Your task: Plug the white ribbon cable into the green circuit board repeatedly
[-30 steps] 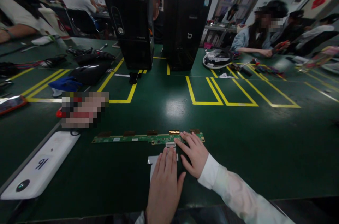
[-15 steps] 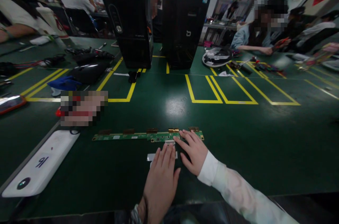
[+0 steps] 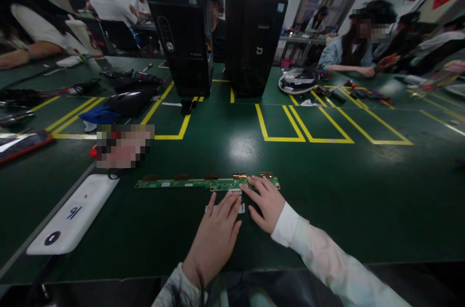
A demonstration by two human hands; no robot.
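A long, narrow green circuit board (image 3: 196, 184) with several copper-coloured tabs along its far edge lies flat on the green table. My right hand (image 3: 264, 204) rests on the board's right end, fingers stretched out and spread. Close to the white connector (image 3: 235, 191) on the near edge are the fingertips of my left hand (image 3: 217, 232), which lies palm down with its fingers extended. Under those fingers a pale flat strip (image 3: 242, 208) shows in part; the rest of it is covered.
A white device (image 3: 72, 217) marked with a number lies at left, by a blurred-out patch. Two black computer towers (image 3: 183, 36) stand at the back. Yellow tape (image 3: 285, 139) marks the table (image 3: 345, 205). Cables and tools lie further off; several people sit around.
The view has shifted slightly. My left hand's fingers are more spread, with the index finger now apart from the others. My right hand stays on the board's right end.
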